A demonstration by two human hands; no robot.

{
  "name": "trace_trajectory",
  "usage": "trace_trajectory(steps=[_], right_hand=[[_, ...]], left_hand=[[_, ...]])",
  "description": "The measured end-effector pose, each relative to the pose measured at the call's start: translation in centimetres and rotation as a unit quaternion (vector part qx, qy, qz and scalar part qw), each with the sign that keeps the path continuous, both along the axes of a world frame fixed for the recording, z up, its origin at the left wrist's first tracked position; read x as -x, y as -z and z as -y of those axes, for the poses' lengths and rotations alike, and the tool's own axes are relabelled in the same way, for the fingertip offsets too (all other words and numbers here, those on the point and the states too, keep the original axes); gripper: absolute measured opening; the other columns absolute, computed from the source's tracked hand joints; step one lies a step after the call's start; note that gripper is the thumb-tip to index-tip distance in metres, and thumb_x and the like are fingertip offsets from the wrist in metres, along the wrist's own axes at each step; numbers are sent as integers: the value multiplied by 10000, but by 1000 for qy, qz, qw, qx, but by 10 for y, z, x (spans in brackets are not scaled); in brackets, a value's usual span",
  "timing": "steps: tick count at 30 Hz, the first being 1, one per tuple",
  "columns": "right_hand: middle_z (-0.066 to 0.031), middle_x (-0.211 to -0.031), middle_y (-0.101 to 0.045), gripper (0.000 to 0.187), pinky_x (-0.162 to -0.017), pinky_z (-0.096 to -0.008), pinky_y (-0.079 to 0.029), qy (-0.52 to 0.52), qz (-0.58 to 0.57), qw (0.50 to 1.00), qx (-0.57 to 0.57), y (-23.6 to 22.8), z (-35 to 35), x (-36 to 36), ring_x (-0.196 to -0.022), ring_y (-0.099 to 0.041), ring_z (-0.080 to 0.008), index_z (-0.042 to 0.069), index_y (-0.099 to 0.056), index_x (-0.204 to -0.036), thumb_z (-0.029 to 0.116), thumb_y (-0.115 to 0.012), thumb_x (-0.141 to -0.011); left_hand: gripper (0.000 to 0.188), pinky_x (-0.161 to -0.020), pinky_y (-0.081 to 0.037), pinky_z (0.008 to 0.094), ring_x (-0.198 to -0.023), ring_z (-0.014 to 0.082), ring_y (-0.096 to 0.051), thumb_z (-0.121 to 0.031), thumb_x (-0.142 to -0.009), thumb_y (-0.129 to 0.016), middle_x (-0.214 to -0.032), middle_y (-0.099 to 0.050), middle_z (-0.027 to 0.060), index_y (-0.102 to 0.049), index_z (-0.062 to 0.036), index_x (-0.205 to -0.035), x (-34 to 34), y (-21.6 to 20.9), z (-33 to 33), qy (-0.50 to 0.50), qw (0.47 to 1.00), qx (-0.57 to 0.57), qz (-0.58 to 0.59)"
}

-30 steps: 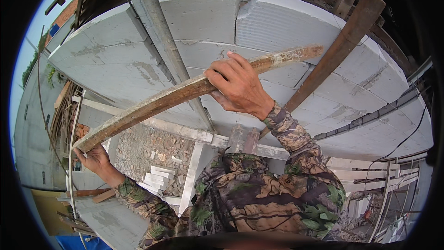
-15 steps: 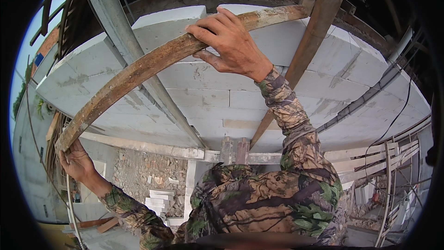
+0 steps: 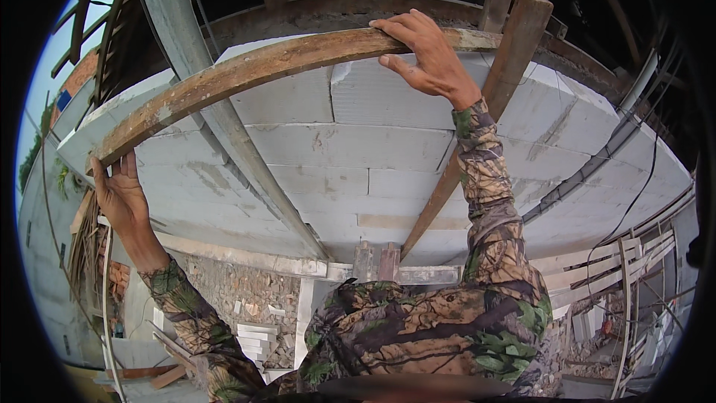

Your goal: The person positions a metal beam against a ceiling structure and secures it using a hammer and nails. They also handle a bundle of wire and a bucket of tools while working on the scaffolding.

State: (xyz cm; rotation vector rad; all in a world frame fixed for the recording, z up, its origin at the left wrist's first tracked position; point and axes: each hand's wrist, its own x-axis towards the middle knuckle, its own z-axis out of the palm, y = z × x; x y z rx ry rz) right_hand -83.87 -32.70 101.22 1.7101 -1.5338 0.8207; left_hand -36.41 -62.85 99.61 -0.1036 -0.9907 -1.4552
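Note:
A long worn wooden plank (image 3: 246, 71) stretches between my two hands, across the upper part of a wall of pale grey blocks (image 3: 321, 146). My right hand (image 3: 432, 60) grips it toward its right end, fingers over the top edge and thumb below. At the plank's left end my left hand (image 3: 128, 198) holds it from underneath, its fingers partly hidden behind the wood. The plank passes in front of a grey pole (image 3: 246, 146). Its right end reaches a slanting wooden post (image 3: 514, 52); whether they touch I cannot tell.
Cables hang beside a thin grey pipe (image 3: 582, 172) on the right. Far below lie rubble (image 3: 216, 284) and a stack of pale blocks (image 3: 256, 339). Wooden slats (image 3: 597, 272) stand at the lower right. Dark roof beams cross overhead.
The plank's left end has risen, so it lies closer to level. My left hand has gone up with it, and my right hand has shifted rightward along the plank.

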Motion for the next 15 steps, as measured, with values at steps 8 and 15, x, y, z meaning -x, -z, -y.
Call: trace_trajectory(steps=[8, 15], right_hand=[[-128, -1163, -637, 472, -1023, -443, -450, 5, -8, 999, 50, -6, 0, -8, -1118, -575, -322, 65, -652, -1209, 229, -806, -793], [-104, -1115, -658, 544, -987, -455, -464, 25, -53, 988, 143, -7, 6, -7, -1081, -618, -326, 97, -617, -1187, 166, -862, -706]], left_hand=[[400, -1200, -404, 510, -1383, 341, -470, -137, -1062, -511, -1426, -489, 254, -415, 77, -1386, 8, -28, 13, -14, 1000, 8, 22], [408, -1214, -369, 553, -1400, 393, -444, -100, -1048, -443, -1440, -466, 301, -370, 96, -1399, 13, -73, 9, -8, 997, 56, 55]])
